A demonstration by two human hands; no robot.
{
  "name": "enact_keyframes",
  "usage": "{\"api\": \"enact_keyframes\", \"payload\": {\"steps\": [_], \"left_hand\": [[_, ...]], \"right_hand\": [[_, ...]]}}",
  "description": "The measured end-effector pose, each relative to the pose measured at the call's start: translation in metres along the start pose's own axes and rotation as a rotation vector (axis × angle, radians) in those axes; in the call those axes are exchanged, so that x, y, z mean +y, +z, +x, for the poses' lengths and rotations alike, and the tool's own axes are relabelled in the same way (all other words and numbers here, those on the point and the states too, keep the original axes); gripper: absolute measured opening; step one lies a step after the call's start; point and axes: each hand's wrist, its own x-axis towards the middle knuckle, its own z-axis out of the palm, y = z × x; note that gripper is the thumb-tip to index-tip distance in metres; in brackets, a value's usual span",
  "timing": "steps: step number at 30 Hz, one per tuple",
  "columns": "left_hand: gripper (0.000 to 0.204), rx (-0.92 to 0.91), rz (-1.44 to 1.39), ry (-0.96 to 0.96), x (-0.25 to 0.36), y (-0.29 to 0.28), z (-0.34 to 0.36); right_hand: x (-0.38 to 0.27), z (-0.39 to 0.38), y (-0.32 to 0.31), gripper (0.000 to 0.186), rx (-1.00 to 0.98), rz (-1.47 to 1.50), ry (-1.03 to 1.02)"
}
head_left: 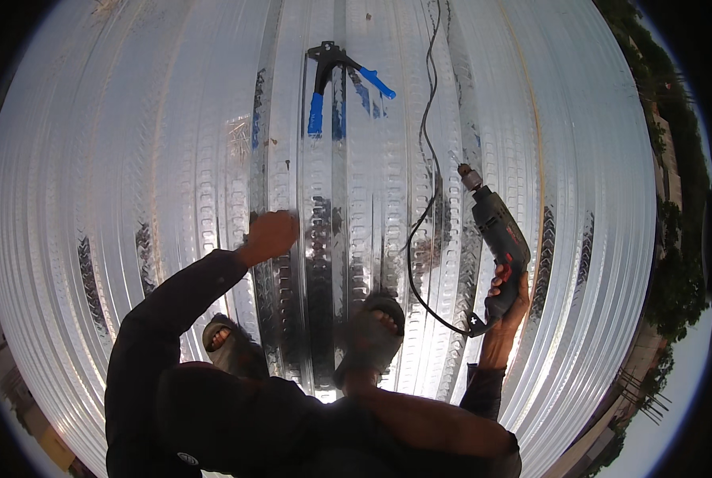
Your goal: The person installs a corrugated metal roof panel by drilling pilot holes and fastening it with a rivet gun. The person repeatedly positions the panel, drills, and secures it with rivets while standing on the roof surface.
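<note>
Dark clothing (236,418) covers the crouching body nearest the camera, with sandals (372,338) planted on ribbed, shiny metal sheeting (595,159). The right hand (513,293) is clamped around the handle of a power drill (501,227), its chuck pointing away and slightly left, its cord (413,267) looping beside it. The left hand (274,233) is curled low over the sheeting; whether it grips anything I cannot tell. Farther off lies a blue-handled hand riveter (325,80), handles spread.
</note>
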Motion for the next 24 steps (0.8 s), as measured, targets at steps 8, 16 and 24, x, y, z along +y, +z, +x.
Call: {"api": "enact_keyframes", "payload": {"steps": [8,16,24], "left_hand": [[0.03,0.037,-0.424,-0.078,0.053,-0.043,-0.001],[0.008,0.956,-0.229,-0.444,-0.042,-0.077,0.045],[0.019,0.789,-0.287,-0.45,-0.039,-0.053,0.018]], "right_hand": [[0.051,0.018,-0.045,0.05,-0.028,0.237,0.12],[0.087,0.019,-0.045,0.052,-0.084,0.462,0.212],[0.127,0.021,-0.065,0.048,-0.19,0.787,0.344]]}}
